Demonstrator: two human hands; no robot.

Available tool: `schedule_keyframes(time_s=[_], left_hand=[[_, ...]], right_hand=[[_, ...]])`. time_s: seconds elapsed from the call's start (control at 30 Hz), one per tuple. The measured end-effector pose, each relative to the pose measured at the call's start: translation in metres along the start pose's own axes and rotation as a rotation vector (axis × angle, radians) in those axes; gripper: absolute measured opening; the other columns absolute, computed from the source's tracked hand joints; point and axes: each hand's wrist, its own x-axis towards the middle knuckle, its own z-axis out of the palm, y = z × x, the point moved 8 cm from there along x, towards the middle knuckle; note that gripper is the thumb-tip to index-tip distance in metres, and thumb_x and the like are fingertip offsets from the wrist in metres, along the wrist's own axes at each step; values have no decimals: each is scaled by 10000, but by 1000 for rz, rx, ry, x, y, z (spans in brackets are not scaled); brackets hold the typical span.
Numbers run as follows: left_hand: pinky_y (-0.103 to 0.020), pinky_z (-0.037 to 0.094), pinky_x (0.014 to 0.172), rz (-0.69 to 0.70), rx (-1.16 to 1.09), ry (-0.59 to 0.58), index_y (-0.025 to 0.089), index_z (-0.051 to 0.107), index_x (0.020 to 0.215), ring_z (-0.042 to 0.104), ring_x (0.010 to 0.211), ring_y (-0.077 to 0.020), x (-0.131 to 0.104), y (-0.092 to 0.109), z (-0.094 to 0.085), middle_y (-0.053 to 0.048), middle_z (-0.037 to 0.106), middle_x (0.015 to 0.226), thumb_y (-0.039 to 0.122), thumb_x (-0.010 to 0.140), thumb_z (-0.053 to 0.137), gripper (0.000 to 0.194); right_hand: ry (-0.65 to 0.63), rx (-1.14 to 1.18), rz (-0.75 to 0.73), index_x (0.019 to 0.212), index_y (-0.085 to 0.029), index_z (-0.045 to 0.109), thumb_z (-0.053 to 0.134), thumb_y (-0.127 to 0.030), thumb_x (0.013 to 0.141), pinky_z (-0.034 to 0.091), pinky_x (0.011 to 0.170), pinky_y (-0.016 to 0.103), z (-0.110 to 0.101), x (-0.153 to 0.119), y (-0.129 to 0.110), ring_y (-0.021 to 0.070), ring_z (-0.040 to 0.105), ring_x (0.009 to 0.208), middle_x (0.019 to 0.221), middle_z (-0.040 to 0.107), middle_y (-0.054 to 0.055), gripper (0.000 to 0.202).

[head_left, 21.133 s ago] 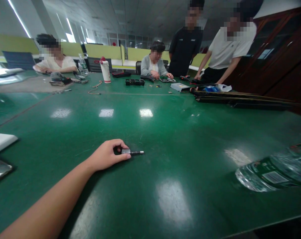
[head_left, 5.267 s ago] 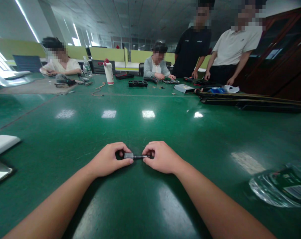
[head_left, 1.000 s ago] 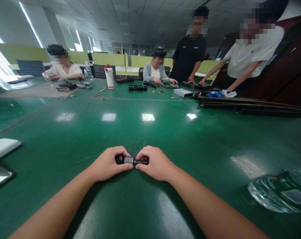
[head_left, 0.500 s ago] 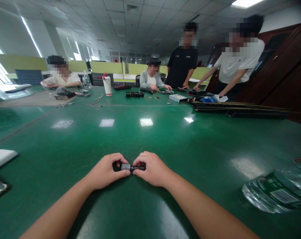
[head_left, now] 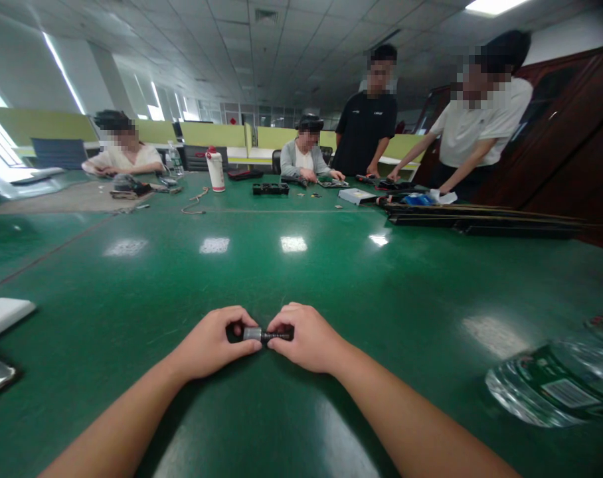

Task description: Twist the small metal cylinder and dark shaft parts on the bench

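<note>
Here the green desk (head_left: pixel 331 279) carried a clear plastic bottle (head_left: pixel 555 388) lying at the right edge. The left hand (head_left: pixel 214 345) and right hand (head_left: pixel 306 338) each pinched one end of a small metal plug (head_left: pixel 261 335), resting near the front.

Two hands, the left hand (head_left: pixel 214 344) and the right hand (head_left: pixel 304 337), meet on one small metal tool (head_left: pixel 259 335) on one green table (head_left: pixel 331 279). One plastic bottle (head_left: pixel 555 385) lies at the right. One white flask (head_left: pixel 214 170) stands far back. Four other people are at the far end: two seated, two standing.
</note>
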Motion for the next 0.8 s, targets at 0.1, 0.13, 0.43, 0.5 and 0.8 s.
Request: schedule_keyframes(time_s=[0.1, 0.13, 0.43, 0.5, 0.8], left_hand=[[-282, 432, 712, -2, 0, 0, 189, 684, 893, 591, 787, -185, 0, 0, 0, -13, 661, 823, 397, 792, 676, 231], [-282, 433, 713, -3, 1, 1, 189, 684, 892, 591, 787, -185, -1, 0, 0, -14, 662, 825, 396, 792, 675, 230], [-280, 430, 712, -1, 3, 7, 196, 682, 888, 589, 789, -186, -1, 1, -1, -11, 662, 826, 397, 788, 681, 224], [-277, 429, 707, 3, 2, 9, 198, 682, 888, 588, 784, -185, -1, 1, -1, -10, 661, 824, 396, 786, 681, 223], [-280, 432, 710, -11, -1, 8, 194, 682, 884, 592, 787, -187, -1, 1, -1, -12, 660, 820, 393, 781, 681, 224]], right_hand=[[7, 0, -3, 850, -198, 731, 730, -225, 753, 398, 707, 259, -2, 0, 1, 147, 559, 771, 768, 660, 13, 101], [9, -2, -4, 845, -199, 731, 731, -227, 752, 398, 706, 260, -2, 0, 1, 147, 559, 769, 765, 660, 12, 97], [3, -5, -2, 826, -196, 715, 727, -207, 747, 402, 701, 257, -3, -1, 3, 143, 562, 762, 758, 652, 5, 81], [3, -2, 6, 827, -197, 712, 729, -207, 744, 402, 701, 257, -3, -1, 4, 141, 562, 760, 760, 651, 3, 85], [4, -16, 17, 784, -192, 699, 702, -178, 713, 397, 682, 254, -8, -2, 6, 140, 556, 743, 737, 642, 0, 72]])
